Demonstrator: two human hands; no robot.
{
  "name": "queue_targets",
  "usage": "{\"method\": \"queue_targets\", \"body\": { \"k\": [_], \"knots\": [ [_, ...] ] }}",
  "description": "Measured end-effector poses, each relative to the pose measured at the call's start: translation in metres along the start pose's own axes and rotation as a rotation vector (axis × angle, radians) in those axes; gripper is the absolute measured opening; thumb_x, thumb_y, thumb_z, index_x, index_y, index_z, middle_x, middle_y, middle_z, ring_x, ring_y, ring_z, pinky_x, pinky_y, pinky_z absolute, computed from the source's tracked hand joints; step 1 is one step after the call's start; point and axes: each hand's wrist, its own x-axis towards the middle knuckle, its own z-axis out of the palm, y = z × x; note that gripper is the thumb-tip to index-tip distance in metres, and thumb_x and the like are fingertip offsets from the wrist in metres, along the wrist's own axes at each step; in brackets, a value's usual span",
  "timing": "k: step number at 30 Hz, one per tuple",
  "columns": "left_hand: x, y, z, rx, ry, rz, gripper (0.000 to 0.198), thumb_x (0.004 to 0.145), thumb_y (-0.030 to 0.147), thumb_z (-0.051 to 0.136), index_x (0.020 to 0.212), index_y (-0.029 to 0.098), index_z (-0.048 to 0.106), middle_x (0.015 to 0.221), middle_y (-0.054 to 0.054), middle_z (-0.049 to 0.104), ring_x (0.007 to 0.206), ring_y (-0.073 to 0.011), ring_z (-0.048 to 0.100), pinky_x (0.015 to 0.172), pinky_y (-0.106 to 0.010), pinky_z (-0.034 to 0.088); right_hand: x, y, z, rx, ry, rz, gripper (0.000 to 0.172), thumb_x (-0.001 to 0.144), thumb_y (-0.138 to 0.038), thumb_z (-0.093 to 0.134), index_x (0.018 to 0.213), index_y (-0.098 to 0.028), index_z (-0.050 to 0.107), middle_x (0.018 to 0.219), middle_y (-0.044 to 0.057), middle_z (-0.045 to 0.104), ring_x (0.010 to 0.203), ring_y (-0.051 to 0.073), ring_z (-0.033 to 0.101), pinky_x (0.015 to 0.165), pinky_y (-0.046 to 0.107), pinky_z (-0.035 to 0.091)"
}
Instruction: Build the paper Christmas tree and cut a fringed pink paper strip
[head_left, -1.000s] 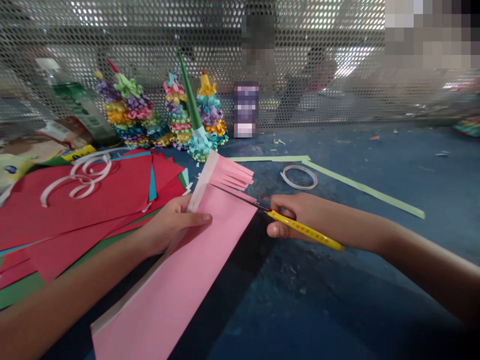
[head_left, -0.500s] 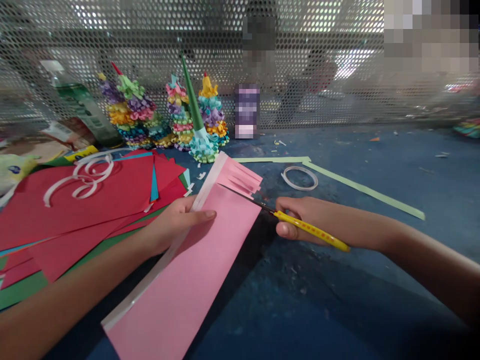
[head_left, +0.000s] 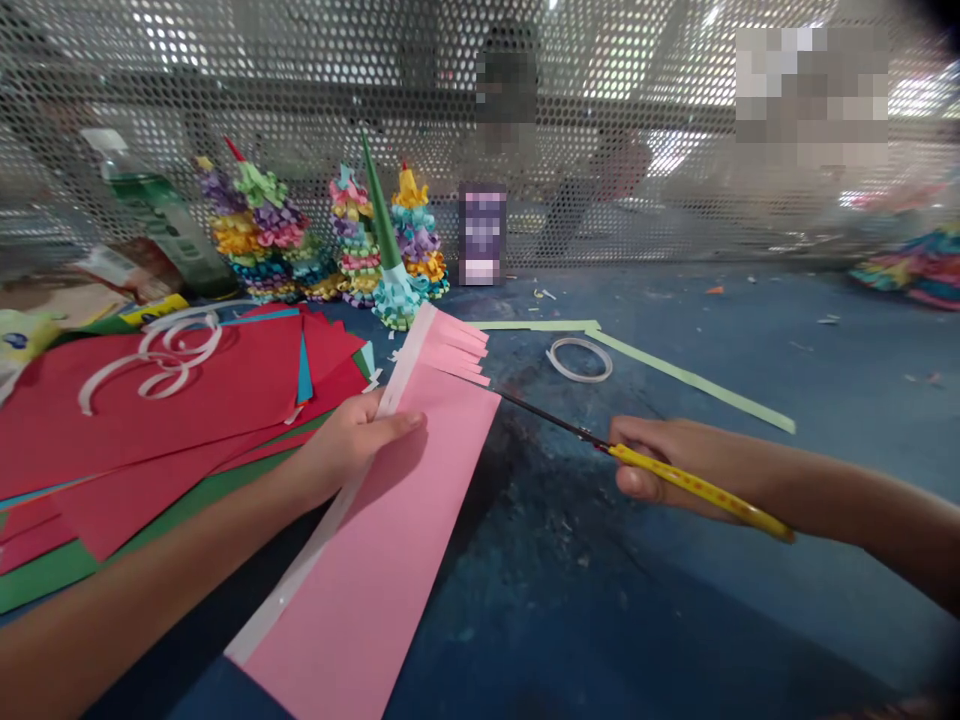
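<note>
My left hand grips a long pink paper sheet, its fingers across the sheet and its thumb side along a white edging strip. The far end of the sheet is cut into a fringe. My right hand is closed around yellow-handled scissors. Their dark, narrow blades reach left, with the tip close to the fringe's base at the sheet's right edge. My right hand is clear of the paper.
Red and green paper sheets lie left under white paper curls. Colourful paper-curl trees and a plastic bottle stand behind them. Pale green strips and a paper coil lie on the worn blue surface before perforated metal mesh.
My right hand has moved right, drawing the scissors blades back to the sheet's edge. The pink sheet stays in my left hand, and the view has shifted slightly.
</note>
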Motion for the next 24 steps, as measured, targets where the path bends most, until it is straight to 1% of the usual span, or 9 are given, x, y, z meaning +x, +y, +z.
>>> {"method": "queue_targets", "body": {
  "k": [3,7,11,15,17,21,24],
  "knots": [
    [0.000,-0.001,-0.001,0.067,0.005,0.024,0.033,0.078,0.048,0.073,0.090,0.018,0.065,0.075,0.000,0.068,0.063,-0.0171,0.063,0.054,-0.023,0.047,0.003,-0.017,-0.003,0.016,0.003,0.000,0.048,0.089,-0.069,0.039,0.082,-0.021,0.042,0.076,0.001,0.050,0.065,0.017,0.045,0.057,0.030,0.031],
    [-0.001,-0.001,-0.003,0.077,0.000,0.047,0.036,0.075,0.050,0.074,0.088,0.018,0.065,0.077,-0.001,0.067,0.067,-0.0178,0.062,0.057,-0.023,0.047,0.008,-0.034,-0.009,0.026,-0.007,-0.016,0.045,0.091,-0.065,0.041,0.082,-0.021,0.042,0.077,0.001,0.050,0.067,0.017,0.044,0.058,0.030,0.031],
    [-0.001,-0.002,-0.002,0.038,-0.014,0.048,0.035,0.075,0.048,0.075,0.091,0.018,0.066,0.078,-0.002,0.069,0.068,-0.0192,0.063,0.057,-0.024,0.047,0.012,-0.035,-0.010,0.054,-0.014,-0.052,0.042,0.092,-0.062,0.045,0.083,-0.021,0.042,0.078,-0.001,0.048,0.067,0.016,0.043,0.058,0.029,0.032],
    [-0.002,-0.001,0.000,-0.013,0.018,0.037,0.027,0.075,0.042,0.077,0.083,0.018,0.067,0.072,0.001,0.067,0.063,-0.0158,0.061,0.053,-0.022,0.043,0.015,-0.032,-0.009,0.047,0.008,-0.048,0.044,0.090,-0.064,0.046,0.080,-0.022,0.042,0.074,-0.003,0.044,0.063,0.014,0.039,0.054,0.027,0.029],
    [-0.002,0.000,0.000,-0.064,0.009,0.012,0.027,0.074,0.041,0.078,0.080,0.018,0.066,0.069,0.002,0.067,0.060,-0.0144,0.061,0.052,-0.021,0.043,0.016,-0.033,-0.010,0.050,0.015,-0.039,0.046,0.088,-0.067,0.048,0.079,-0.022,0.042,0.073,-0.003,0.043,0.061,0.013,0.038,0.053,0.026,0.027],
    [-0.001,0.000,-0.002,-0.170,-0.027,-0.052,0.026,0.074,0.037,0.080,0.081,0.019,0.064,0.068,0.003,0.067,0.059,-0.0139,0.063,0.052,-0.021,0.047,0.017,-0.042,-0.013,0.095,0.017,0.010,0.052,0.083,-0.072,0.050,0.075,-0.022,0.040,0.063,-0.005,0.042,0.054,0.012,0.037,0.050,0.025,0.025],
    [0.000,-0.001,-0.005,-0.223,-0.059,-0.073,0.021,0.076,0.034,0.078,0.085,0.019,0.064,0.071,0.002,0.070,0.061,-0.0141,0.066,0.054,-0.021,0.050,0.019,-0.047,-0.014,0.136,0.004,0.037,0.051,0.083,-0.072,0.051,0.074,-0.022,0.041,0.054,-0.006,0.042,0.049,0.011,0.038,0.050,0.026,0.025]
  ]
}}
